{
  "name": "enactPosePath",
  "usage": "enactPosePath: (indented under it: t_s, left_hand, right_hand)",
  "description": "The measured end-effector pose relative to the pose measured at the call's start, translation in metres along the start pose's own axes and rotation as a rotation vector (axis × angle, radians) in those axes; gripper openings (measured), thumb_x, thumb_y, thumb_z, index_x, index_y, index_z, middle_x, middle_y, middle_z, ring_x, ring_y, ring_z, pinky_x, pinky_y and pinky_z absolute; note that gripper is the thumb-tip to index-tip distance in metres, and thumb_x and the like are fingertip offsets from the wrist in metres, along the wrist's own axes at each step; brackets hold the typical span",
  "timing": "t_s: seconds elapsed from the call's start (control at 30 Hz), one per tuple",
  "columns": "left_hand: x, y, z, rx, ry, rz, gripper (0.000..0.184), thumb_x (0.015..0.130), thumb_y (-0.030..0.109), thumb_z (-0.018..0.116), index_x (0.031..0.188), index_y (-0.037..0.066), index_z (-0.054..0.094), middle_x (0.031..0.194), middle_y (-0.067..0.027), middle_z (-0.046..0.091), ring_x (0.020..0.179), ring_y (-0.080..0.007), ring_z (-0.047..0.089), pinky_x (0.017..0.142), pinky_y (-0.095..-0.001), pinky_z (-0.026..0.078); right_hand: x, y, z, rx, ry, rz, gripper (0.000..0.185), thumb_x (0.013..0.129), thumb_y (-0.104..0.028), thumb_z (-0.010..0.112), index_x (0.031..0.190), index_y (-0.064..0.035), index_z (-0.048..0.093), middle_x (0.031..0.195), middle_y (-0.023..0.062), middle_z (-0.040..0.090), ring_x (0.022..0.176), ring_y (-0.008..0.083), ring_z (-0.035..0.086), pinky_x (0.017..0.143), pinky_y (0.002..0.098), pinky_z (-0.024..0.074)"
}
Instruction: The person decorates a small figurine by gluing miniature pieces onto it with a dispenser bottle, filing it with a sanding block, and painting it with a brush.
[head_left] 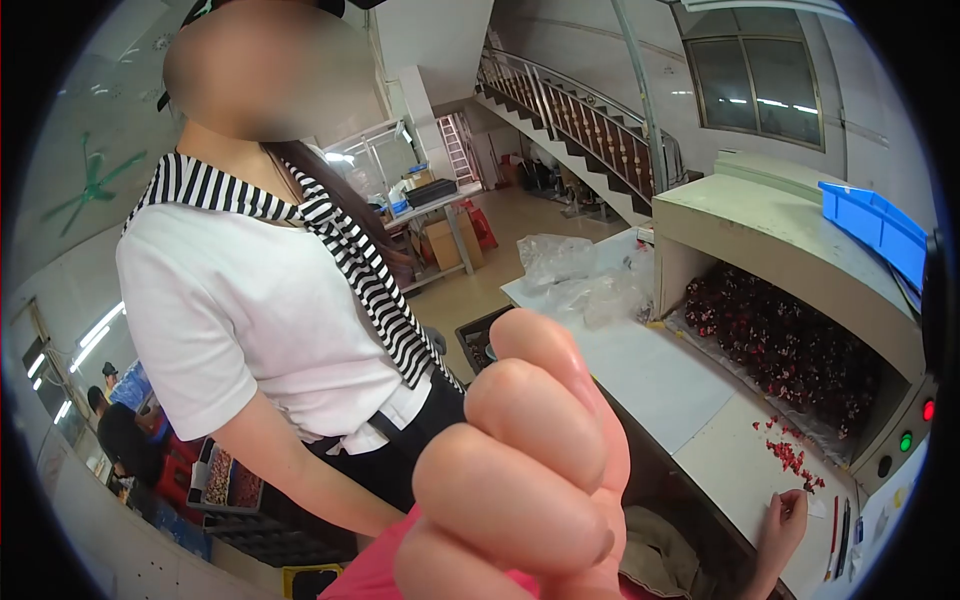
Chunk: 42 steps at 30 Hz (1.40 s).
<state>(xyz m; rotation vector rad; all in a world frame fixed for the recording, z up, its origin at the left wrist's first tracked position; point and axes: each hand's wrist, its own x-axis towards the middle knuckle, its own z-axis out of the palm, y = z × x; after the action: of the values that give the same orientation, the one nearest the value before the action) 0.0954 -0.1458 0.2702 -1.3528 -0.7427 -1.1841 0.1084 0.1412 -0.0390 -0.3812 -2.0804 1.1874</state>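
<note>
My left hand (520, 470) is raised close to the camera, its fingers curled into a fist. Nothing sticks out of it, and its palm side is hidden. Down at the lower right, my right hand (787, 515) rests on the pale worktop (700, 400) with its fingers bent together. Whether a small piece is between those fingertips I cannot tell. Just beyond them lies a loose scatter of small red pieces (790, 460). Behind it, an open-fronted cream housing (780, 215) holds a heap of dark red and black small pieces (780, 345).
A person in a white shirt (240, 300) stands close on the left. Clear plastic bags (570, 270) lie at the worktop's far end. A blue bin (875, 230) sits on the housing. Pens (840, 535) and red and green buttons (907, 441) are at the right. A staircase (580, 110) rises behind.
</note>
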Motion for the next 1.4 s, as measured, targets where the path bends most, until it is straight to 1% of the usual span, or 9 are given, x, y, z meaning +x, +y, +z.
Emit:
enactPosePath:
  t_s: [0.5, 0.6, 0.63, 0.7, 0.77, 0.87, 1.0, 1.2, 1.4]
  left_hand:
    - [0.007, -0.002, -0.001, -0.026, -0.063, 0.088, 0.021, 0.097, 0.032, 0.051, 0.09, 0.012, 0.05, 0.076, -0.0028, 0.045, 0.061, -0.0157, 0.037, 0.056, -0.0295, 0.031]
    - [-0.004, 0.005, -0.006, 0.072, -0.009, 0.05, 0.021, 0.097, 0.027, 0.054, 0.085, 0.012, 0.046, 0.072, -0.0016, 0.044, 0.057, -0.0126, 0.035, 0.05, -0.0249, 0.027]
    - [-0.003, -0.019, -0.022, -0.061, -0.098, 0.201, 0.02, 0.097, 0.027, 0.055, 0.087, 0.012, 0.048, 0.074, -0.0024, 0.047, 0.058, -0.0127, 0.038, 0.051, -0.0241, 0.029]
    - [-0.004, -0.019, -0.027, -0.121, -0.15, 0.192, 0.013, 0.096, 0.033, 0.054, 0.096, 0.02, 0.054, 0.074, 0.0008, 0.048, 0.06, -0.0116, 0.04, 0.057, -0.0253, 0.031]
    - [-0.006, -0.008, -0.026, -0.235, -0.22, 0.059, 0.014, 0.097, 0.032, 0.054, 0.097, 0.018, 0.054, 0.075, 0.0009, 0.049, 0.061, -0.011, 0.04, 0.058, -0.0255, 0.031]
    - [-0.01, 0.003, -0.022, -0.57, -0.302, -0.323, 0.016, 0.097, 0.031, 0.054, 0.1, 0.016, 0.054, 0.075, 0.0011, 0.049, 0.061, -0.0102, 0.04, 0.059, -0.0257, 0.032]
    - [0.005, -0.004, -0.015, -1.054, -0.238, -0.713, 0.018, 0.098, 0.03, 0.054, 0.103, 0.012, 0.055, 0.076, 0.0013, 0.05, 0.062, -0.0092, 0.04, 0.061, -0.026, 0.032]
    - [0.014, -0.012, -0.006, -1.286, -0.129, -0.819, 0.022, 0.098, 0.027, 0.053, 0.107, 0.007, 0.055, 0.078, 0.0016, 0.051, 0.063, -0.0076, 0.04, 0.063, -0.0264, 0.033]
    - [-0.007, -0.018, 0.004, -1.331, -0.116, -0.889, 0.019, 0.099, 0.021, 0.053, 0.112, 0.008, 0.057, 0.082, 0.0067, 0.052, 0.058, -0.0035, 0.035, 0.056, -0.0211, 0.03]
  right_hand:
    - [-0.002, 0.01, 0.003, 0.083, 0.008, 0.006, 0.01, 0.087, -0.001, 0.057, 0.085, -0.0025, 0.047, 0.074, -0.0014, 0.041, 0.066, 0.0064, 0.036, 0.058, 0.0218, 0.0325]
    - [0.001, 0.014, 0.004, 0.072, 0.007, -0.004, 0.01, 0.087, -0.001, 0.057, 0.085, -0.0023, 0.047, 0.074, -0.0013, 0.041, 0.066, 0.0065, 0.036, 0.059, 0.0217, 0.0328]
    - [0.0, 0.013, 0.003, 0.047, 0.005, -0.002, 0.01, 0.087, -0.001, 0.057, 0.085, -0.0022, 0.047, 0.074, -0.0012, 0.041, 0.066, 0.0065, 0.036, 0.059, 0.0217, 0.0329]
    - [-0.002, 0.007, 0.0, 0.005, -0.006, 0.017, 0.01, 0.086, -0.001, 0.057, 0.084, -0.002, 0.047, 0.074, -0.0011, 0.041, 0.066, 0.0067, 0.036, 0.059, 0.0216, 0.0331]
    - [-0.001, 0.005, 0.0, -0.011, -0.017, 0.025, 0.01, 0.086, -0.001, 0.057, 0.084, -0.0017, 0.048, 0.074, -0.001, 0.042, 0.066, 0.0067, 0.036, 0.059, 0.0216, 0.0333]
    - [0.0, 0.006, -0.002, 0.004, -0.027, 0.017, 0.01, 0.086, -0.001, 0.058, 0.084, -0.0015, 0.048, 0.074, -0.0007, 0.042, 0.066, 0.0068, 0.037, 0.059, 0.0218, 0.0333]
    - [-0.003, -0.002, -0.001, 0.014, -0.003, -0.002, 0.01, 0.086, -0.001, 0.058, 0.084, -0.0015, 0.048, 0.074, -0.0007, 0.043, 0.065, 0.0068, 0.037, 0.058, 0.0219, 0.0332]
    - [-0.004, -0.012, -0.005, 0.032, -0.022, 0.069, 0.009, 0.086, -0.002, 0.059, 0.085, -0.001, 0.05, 0.074, 0.0013, 0.045, 0.067, 0.0091, 0.04, 0.06, 0.0231, 0.0362]
    - [-0.004, -0.01, -0.003, 0.014, -0.027, 0.029, 0.009, 0.086, -0.001, 0.059, 0.084, -0.0011, 0.05, 0.073, 0.0013, 0.044, 0.067, 0.0092, 0.039, 0.06, 0.0232, 0.0362]
